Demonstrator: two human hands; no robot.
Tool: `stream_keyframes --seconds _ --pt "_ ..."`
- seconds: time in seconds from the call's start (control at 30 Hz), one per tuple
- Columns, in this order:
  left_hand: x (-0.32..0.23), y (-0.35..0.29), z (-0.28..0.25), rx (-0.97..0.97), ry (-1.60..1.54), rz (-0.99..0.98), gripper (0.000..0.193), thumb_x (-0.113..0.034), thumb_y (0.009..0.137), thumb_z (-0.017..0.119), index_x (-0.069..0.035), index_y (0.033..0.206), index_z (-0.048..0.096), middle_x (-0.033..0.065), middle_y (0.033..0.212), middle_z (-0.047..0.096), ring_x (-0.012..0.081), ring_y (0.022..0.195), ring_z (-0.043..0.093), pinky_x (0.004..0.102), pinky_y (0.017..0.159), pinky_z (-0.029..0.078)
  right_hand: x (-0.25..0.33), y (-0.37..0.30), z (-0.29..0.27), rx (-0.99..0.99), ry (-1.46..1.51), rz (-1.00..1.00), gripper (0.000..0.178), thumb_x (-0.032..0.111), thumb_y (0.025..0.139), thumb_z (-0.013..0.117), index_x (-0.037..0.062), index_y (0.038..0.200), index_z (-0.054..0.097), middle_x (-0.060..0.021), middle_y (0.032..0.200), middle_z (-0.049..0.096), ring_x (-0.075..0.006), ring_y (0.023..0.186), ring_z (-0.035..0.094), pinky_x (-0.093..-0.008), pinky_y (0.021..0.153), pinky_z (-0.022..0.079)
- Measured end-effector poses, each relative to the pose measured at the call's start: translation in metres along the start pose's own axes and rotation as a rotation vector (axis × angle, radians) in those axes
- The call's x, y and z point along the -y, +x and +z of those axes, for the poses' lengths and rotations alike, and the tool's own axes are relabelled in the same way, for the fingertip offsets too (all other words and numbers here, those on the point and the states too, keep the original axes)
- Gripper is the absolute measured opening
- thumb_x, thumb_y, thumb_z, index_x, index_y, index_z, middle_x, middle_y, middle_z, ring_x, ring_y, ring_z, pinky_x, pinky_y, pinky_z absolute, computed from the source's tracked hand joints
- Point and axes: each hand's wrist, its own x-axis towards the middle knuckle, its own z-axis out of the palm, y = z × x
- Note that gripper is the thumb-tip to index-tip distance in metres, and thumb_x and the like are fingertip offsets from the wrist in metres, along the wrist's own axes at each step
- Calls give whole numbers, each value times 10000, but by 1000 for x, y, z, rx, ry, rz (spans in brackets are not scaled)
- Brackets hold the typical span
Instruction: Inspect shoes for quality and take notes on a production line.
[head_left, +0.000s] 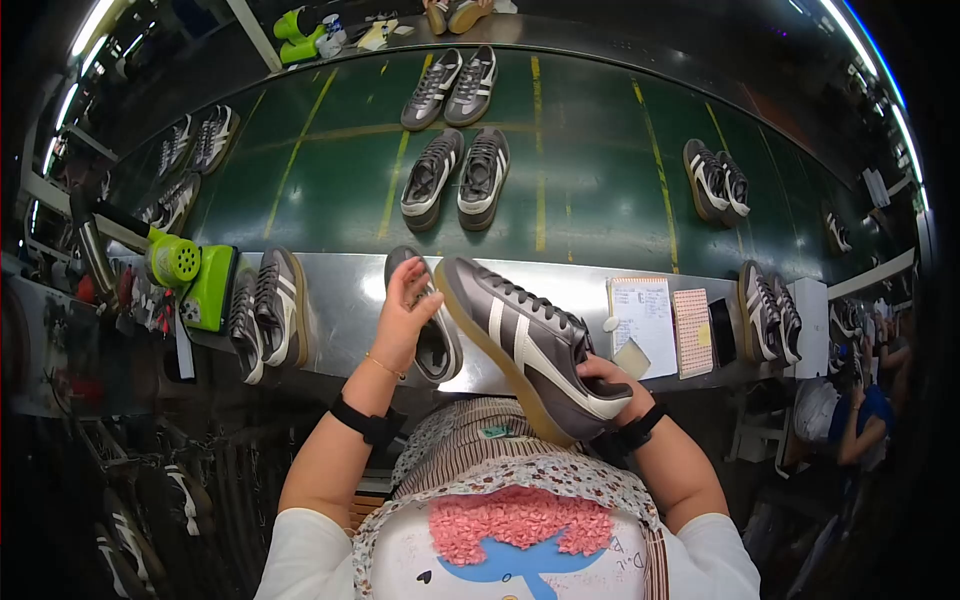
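Observation:
A dark grey sneaker (pixel 520 335) with white stripes, dark laces and a gum-coloured sole is tilted in front of my body, its toe up and to the left. My right hand (pixel 612 385) is closed round its heel, the thumb by the shoe's opening. My left hand (pixel 408 300) is raised just left of the toe with fingers apart and slightly bent, holding nothing. Behind it a matching sneaker (pixel 437 345) rests on the metal ledge, partly hidden by the hand.
Beyond the metal ledge (pixel 340 300) runs a green conveyor belt (pixel 590 170) carrying several pairs of sneakers (pixel 483 175). On the ledge are a written notepad (pixel 640 310), a phone (pixel 722 330) and more sneakers (pixel 765 310). A green blower (pixel 205 275) stands at left; people sit far right.

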Motion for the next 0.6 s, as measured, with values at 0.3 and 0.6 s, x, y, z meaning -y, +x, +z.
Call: stream_keyframes --seconds 0.3,0.6 --pt "147 -24 -63 -51 815 -279 930 -307 667 711 -22 1374 179 248 1350 238 406 1244 274 458 1035 233 -54 73 -36 -831 -2033 -457 852 298 582 788 259 1321 367 -185 1304 315 -371 1110 403 -458 905 368" --pt "99 -53 -3 -112 1577 145 639 -90 722 592 -19 1306 343 199 1364 274 381 1250 280 593 978 225 -38 69 -65 -629 -1857 -601 887 234 633 768 81 1353 274 -189 1237 406 -374 1074 432 -416 920 370"
